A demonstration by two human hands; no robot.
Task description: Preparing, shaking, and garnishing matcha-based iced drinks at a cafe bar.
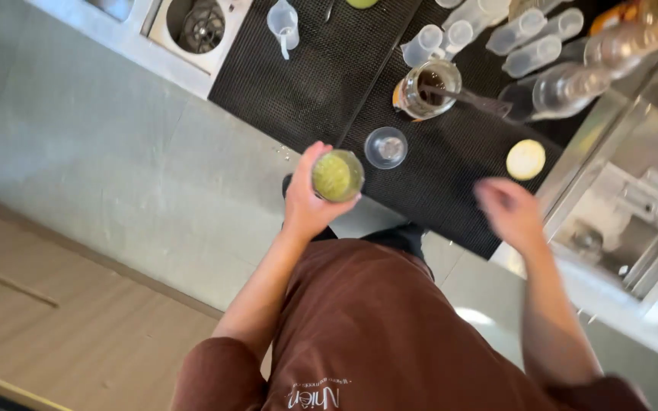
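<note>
Two hands are seen from above over a black bar mat (pixel 451 175). A cup (pixel 337 176) of green liquid is grasped by the left hand (pixel 308 199), fingers wrapped round its side, at the near left edge of the mat. The right hand (pixel 510 211) is blurred and held above the mat's near right edge; nothing is seen in it, though whether it is slack or clenched cannot be told. Just beyond the cup an empty clear glass (pixel 386 147) is stood. Farther off a jar (pixel 426 90) with a spoon (pixel 470 97) in it is placed. A pale yellow disc (pixel 525 159) lies just beyond the right hand. Clear measuring cups (pixel 531 46) are laid at the far right.
</note>
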